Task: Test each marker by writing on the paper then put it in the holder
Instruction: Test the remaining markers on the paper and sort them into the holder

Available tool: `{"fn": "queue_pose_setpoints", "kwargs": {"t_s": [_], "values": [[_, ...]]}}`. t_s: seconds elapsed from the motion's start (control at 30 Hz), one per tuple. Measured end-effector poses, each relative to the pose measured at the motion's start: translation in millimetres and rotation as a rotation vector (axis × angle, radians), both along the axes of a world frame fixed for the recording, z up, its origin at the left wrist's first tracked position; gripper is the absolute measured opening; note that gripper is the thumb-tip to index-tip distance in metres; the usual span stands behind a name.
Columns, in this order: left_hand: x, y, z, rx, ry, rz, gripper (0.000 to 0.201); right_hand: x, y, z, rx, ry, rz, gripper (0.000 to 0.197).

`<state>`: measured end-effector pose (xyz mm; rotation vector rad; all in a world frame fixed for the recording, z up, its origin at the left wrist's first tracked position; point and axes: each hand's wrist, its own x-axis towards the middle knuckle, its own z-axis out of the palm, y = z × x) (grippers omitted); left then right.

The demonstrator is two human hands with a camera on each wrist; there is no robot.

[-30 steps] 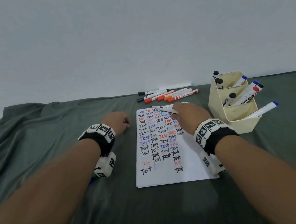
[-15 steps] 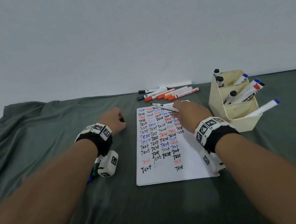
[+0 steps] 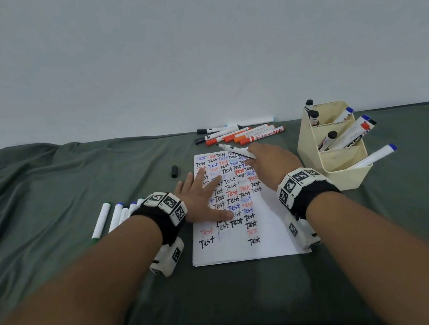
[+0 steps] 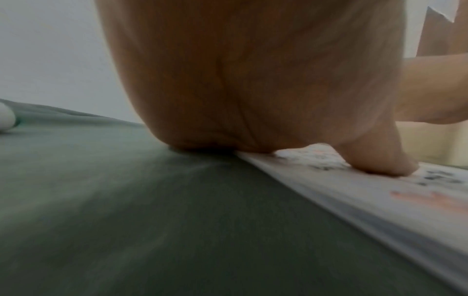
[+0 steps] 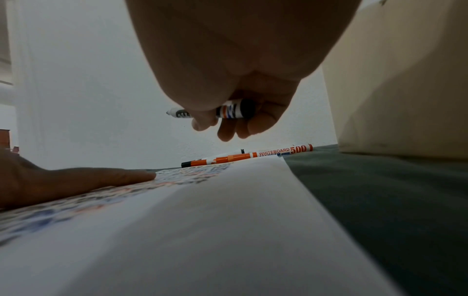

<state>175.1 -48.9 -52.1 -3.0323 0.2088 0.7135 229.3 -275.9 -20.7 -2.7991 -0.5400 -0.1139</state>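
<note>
A white sheet of paper (image 3: pixel 268 241) covered with rows of "Test" in black, red and blue lies on the green cloth. My right hand (image 3: pixel 268 165) holds an uncapped black marker (image 3: pixel 234 151) above the paper's top edge, its tip pointing left; the marker (image 5: pixel 228 111) shows in my curled fingers in the right wrist view. My left hand (image 3: pixel 202 197) lies flat on the paper's left side, fingers spread, its thumb (image 4: pixel 377 160) pressing the paper (image 4: pixel 380 200). A black cap (image 3: pixel 174 171) lies left of the paper. The cream holder (image 3: pixel 339 160) stands to the right with several markers in it.
Several orange and black markers (image 3: pixel 242 134) lie in a row behind the paper. Several white markers (image 3: pixel 114 219) lie on the cloth left of my left wrist. A blue-capped marker (image 3: pixel 375 156) sticks out of the holder's front compartment. A wall rises close behind the table.
My left hand let go of the black cap, which now lies on the cloth, and moved right to lie flat on the paper. The right hand keeps the marker raised.
</note>
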Motion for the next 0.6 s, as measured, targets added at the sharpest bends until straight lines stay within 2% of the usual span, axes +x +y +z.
{"fn": "queue_pose_setpoints", "kwargs": {"t_s": [0.1, 0.2, 0.27, 0.33, 0.37, 0.43, 0.5, 0.53, 0.6], "values": [[-1, 0, -1, -0.007, 0.023, 0.012, 0.122, 0, -1, 0, 0.063, 0.028, 0.000, 0.019], [-3, -1, 2, -0.022, 0.035, 0.017, 0.120, -2, -4, 5, 0.180, 0.032, 0.048, 0.044], [-3, -2, 5, -0.029, 0.047, 0.022, 0.119, -5, -10, 9, 0.272, 0.022, 0.068, 0.044], [-3, -2, 6, -0.036, 0.051, 0.028, 0.120, -7, -17, 14, 0.495, 0.088, 0.046, 0.036], [-3, -2, 7, -0.038, 0.053, 0.030, 0.121, -9, -21, 17, 0.629, 0.145, 0.040, 0.039], [-3, -2, 7, -0.041, 0.063, 0.036, 0.122, -14, -25, 22, 0.865, 0.277, 0.047, 0.063], [-4, -2, 8, -0.038, 0.069, 0.042, 0.123, -19, -27, 23, 1.109, 0.407, 0.069, 0.075], [-4, -2, 8, -0.036, 0.068, 0.043, 0.123, -21, -28, 20, 1.237, 0.458, 0.069, 0.072], [-4, -2, 8, -0.042, 0.063, 0.046, 0.124, -23, -27, 14, 1.477, 0.541, 0.022, 0.052]]}}
